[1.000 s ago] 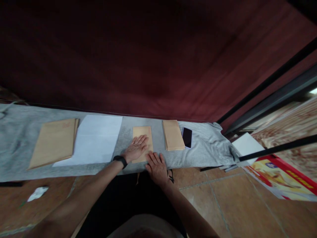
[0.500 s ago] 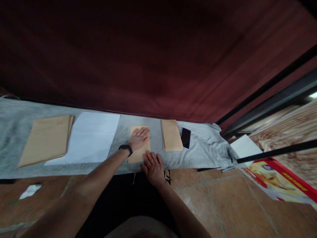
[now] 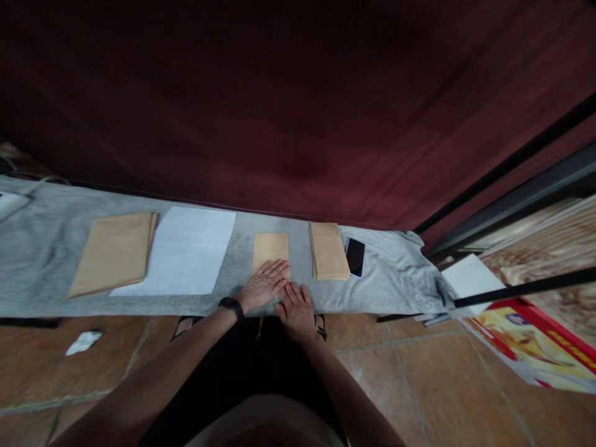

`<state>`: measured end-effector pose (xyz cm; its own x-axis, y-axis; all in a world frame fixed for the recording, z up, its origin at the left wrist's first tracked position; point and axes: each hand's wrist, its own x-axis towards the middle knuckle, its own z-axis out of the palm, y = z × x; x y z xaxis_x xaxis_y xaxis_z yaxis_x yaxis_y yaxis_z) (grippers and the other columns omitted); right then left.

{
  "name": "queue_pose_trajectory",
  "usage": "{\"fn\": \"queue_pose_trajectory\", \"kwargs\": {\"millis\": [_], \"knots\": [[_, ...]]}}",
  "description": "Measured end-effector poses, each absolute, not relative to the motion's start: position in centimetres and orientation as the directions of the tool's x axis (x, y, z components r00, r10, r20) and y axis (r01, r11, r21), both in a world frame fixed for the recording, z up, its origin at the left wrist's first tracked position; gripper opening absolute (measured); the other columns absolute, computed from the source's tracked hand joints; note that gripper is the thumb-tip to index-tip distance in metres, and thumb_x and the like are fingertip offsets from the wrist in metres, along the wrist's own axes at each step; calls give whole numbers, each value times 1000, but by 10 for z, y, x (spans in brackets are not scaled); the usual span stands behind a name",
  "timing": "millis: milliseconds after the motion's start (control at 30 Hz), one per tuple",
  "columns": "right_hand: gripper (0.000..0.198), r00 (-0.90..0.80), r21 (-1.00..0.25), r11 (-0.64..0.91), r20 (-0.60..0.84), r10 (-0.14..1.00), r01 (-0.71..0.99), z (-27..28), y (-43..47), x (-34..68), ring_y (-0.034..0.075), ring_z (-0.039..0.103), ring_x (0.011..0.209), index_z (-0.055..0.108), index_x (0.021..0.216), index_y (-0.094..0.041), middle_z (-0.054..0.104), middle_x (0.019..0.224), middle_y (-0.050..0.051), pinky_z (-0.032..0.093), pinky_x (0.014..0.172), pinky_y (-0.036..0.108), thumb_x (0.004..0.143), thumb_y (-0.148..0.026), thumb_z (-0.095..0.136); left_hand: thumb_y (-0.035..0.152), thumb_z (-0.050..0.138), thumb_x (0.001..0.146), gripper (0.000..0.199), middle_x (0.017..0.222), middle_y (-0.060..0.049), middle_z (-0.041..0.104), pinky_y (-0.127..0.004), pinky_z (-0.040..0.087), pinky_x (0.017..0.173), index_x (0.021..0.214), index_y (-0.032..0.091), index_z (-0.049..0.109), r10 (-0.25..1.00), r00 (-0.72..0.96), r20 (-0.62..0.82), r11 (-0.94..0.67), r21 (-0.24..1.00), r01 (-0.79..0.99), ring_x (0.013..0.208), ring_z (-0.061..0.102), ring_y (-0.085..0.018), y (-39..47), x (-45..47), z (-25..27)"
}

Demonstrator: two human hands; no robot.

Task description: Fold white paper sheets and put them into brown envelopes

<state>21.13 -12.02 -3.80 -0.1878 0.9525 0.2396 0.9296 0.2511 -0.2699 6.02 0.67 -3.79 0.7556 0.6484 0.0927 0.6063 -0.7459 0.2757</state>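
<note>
A small brown paper envelope [image 3: 270, 247] lies in front of me on the grey cloth [image 3: 242, 248], its near part hidden under my hands. My left hand [image 3: 264, 284], with a black band at the wrist, rests flat across it, fingers stretched out to the right. Beside it, my right hand [image 3: 297, 310] lies with its fingers extended at the envelope's near right corner. The two hands meet at the fingertips. To the right is a stack of brown envelopes [image 3: 328, 251], with a dark-screened phone [image 3: 355, 257] next to it.
White paper [image 3: 195, 248] lies at the left, partly under a stack of larger brown envelopes [image 3: 116, 251]. A dark red curtain [image 3: 261, 124] hangs along the far edge. Black metal bars [image 3: 526, 288] cross at the right, near a red and yellow box [image 3: 535, 341]. Crumpled white paper [image 3: 84, 343] lies on the tiled floor.
My left hand has slid down the envelope toward me, uncovering its far part. My right hand stays at the near edge. The view has shifted slightly to the left.
</note>
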Motion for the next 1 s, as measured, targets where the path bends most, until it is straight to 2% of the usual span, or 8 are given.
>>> {"fn": "queue_pose_trajectory", "kwargs": {"millis": [167, 400, 633, 733, 833, 900, 1000], "knots": [[49, -184, -289, 256, 252, 950, 922, -39, -127, 212, 24, 42, 144, 48, 148, -16, 52, 151, 11, 22, 123, 49, 104, -39, 44, 44, 24, 105, 57, 161, -7, 38, -40, 15, 125, 155, 19, 37, 640, 763, 86, -755, 253, 605, 151, 28, -17, -23, 50, -30], [53, -139, -272, 210, 258, 956, 939, -43, -137, 215, 24, 36, 147, 38, 154, -13, 43, 157, 12, 21, 124, 48, 105, -33, 42, 51, 33, 103, 64, 162, -12, 35, -40, 20, 125, 156, 14, 34, 624, 765, 157, -780, 187, 598, 152, 28, -21, -58, 23, -30], [49, -31, -321, 109, 241, 970, 941, -34, -139, 209, 24, 38, 147, 45, 150, -12, 46, 155, 12, 25, 124, 46, 106, -33, 39, 49, 39, 101, 66, 161, -17, 36, -44, 28, 123, 154, 10, 35, 668, 713, 213, -743, 144, 654, 151, 30, -25, -78, -1, -35], [50, -84, -337, 171, 258, 963, 926, -29, -135, 190, 22, 38, 147, 45, 150, -12, 48, 154, 12, 27, 124, 44, 106, -34, 41, 46, 42, 100, 65, 161, -17, 35, -47, 29, 122, 155, 12, 36, 679, 696, 233, -732, 145, 666, 151, 30, -27, -82, 0, -37], [53, -182, -330, 264, 261, 948, 906, -29, -132, 172, 21, 38, 147, 42, 152, -12, 45, 156, 13, 28, 124, 41, 105, -37, 43, 36, 42, 99, 61, 161, -16, 35, -47, 28, 123, 155, 14, 36, 692, 684, 229, -720, 147, 679, 151, 31, -26, -84, 2, -39], [57, -195, -316, 274, 260, 946, 908, -32, -133, 168, 22, 37, 148, 40, 153, -10, 42, 157, 14, 28, 124, 41, 105, -40, 44, 31, 42, 98, 61, 161, -16, 35, -47, 28, 123, 155, 13, 36, 697, 681, 225, -715, 144, 684, 150, 31, -26, -85, 3, -40], [57, -176, -296, 251, 258, 950, 922, -36, -134, 176, 23, 35, 149, 40, 153, -10, 41, 158, 14, 27, 124, 42, 105, -40, 44, 37, 43, 99, 60, 161, -16, 35, -47, 29, 123, 154, 13, 37, 698, 676, 234, -713, 152, 684, 150, 31, -27, -86, 2, -38]]}}
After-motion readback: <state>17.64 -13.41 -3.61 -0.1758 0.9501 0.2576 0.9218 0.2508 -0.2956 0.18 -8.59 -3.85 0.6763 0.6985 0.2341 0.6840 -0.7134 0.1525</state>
